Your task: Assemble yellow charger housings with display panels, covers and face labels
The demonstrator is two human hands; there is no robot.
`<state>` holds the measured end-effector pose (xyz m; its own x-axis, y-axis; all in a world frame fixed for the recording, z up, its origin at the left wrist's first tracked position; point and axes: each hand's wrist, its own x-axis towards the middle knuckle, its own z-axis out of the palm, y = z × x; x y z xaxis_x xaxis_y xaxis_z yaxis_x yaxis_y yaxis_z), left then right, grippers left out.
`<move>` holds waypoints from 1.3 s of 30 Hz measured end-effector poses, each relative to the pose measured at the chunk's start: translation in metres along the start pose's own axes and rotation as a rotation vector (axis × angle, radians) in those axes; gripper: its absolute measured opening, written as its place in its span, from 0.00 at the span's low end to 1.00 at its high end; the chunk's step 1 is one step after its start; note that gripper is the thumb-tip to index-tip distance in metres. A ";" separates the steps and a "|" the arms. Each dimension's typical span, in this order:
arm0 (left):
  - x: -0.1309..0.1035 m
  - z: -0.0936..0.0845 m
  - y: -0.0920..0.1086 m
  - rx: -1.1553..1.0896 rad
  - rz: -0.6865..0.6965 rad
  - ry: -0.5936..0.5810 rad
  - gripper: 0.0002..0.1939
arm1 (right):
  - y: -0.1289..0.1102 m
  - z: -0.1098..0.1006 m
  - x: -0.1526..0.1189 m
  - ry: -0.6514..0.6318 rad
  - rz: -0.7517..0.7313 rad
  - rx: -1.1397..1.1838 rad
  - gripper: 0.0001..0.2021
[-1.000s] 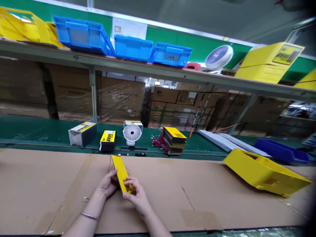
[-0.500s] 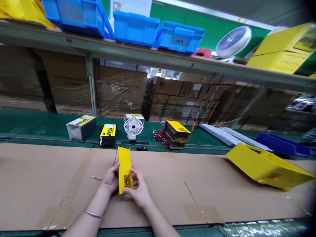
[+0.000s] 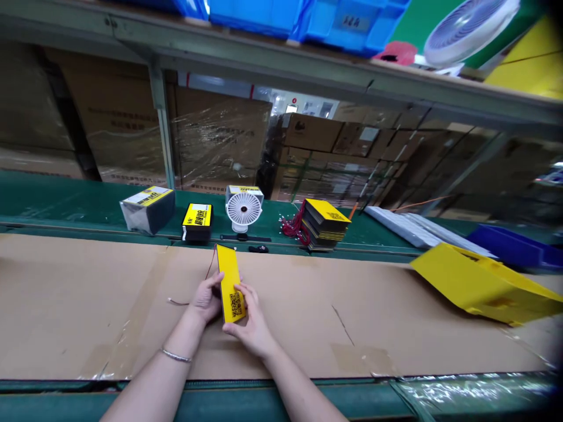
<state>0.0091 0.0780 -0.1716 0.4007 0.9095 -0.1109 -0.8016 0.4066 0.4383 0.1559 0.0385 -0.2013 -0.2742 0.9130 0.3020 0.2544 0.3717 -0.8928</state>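
Observation:
Both hands hold a long flat yellow card (image 3: 230, 281) with a black QR code near its lower end, just above the brown cardboard sheet (image 3: 88, 305) covering the bench. My left hand (image 3: 206, 300) grips its left edge, a thin bracelet on that wrist. My right hand (image 3: 250, 325) pinches the lower right corner by the code. A thin dark string hangs from the card's top end.
On the green belt behind stand a wrapped box (image 3: 147, 208), a black and yellow box (image 3: 196, 221), a small white fan (image 3: 243, 210) and a stack of yellow cards with red strings (image 3: 323, 223). A yellow carton (image 3: 479, 284) lies tipped at right. Blue bins (image 3: 308, 17) sit on the shelf above.
The card has turned from slanted to nearly upright in my hands, its QR face now toward me. The view has tilted downward, so the shelf and belt sit higher in frame.

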 end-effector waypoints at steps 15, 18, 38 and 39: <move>-0.001 -0.003 0.002 -0.012 0.009 0.021 0.21 | -0.002 -0.007 0.006 -0.022 0.094 0.093 0.39; 0.000 -0.006 0.002 -0.023 0.009 0.012 0.22 | 0.004 -0.006 0.009 0.010 0.131 0.119 0.36; -0.003 0.001 -0.006 -0.051 -0.264 -0.089 0.28 | 0.020 -0.012 0.019 0.270 0.345 0.357 0.20; -0.003 0.002 -0.005 -0.054 -0.257 -0.078 0.29 | 0.020 -0.013 0.019 0.273 0.359 0.358 0.20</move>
<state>0.0127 0.0735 -0.1717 0.6253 0.7674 -0.1420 -0.6909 0.6289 0.3566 0.1684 0.0660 -0.2092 0.0328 0.9994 -0.0075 -0.0554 -0.0057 -0.9984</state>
